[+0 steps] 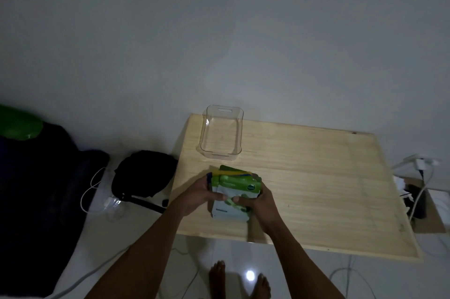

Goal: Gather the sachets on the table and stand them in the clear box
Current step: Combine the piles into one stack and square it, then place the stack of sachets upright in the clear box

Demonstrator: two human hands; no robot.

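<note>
A stack of green-and-white sachets (233, 186) rests on the light wooden table (316, 184) near its front left part. My left hand (201, 195) grips the stack's left side and my right hand (258, 201) grips its right side, thumbs on the top sachet. Yellow and blue sachet edges fan out at the far end of the stack. The clear box (220, 133) with handle slots stands empty at the table's far left corner, a short way beyond the stack.
A black bag (143, 174) and white cables (97, 191) lie on the floor left of the table. A dark bundle (36, 189) fills the far left. Chargers and cables (418, 177) sit right of the table. My bare feet (238, 279) stand below its front edge.
</note>
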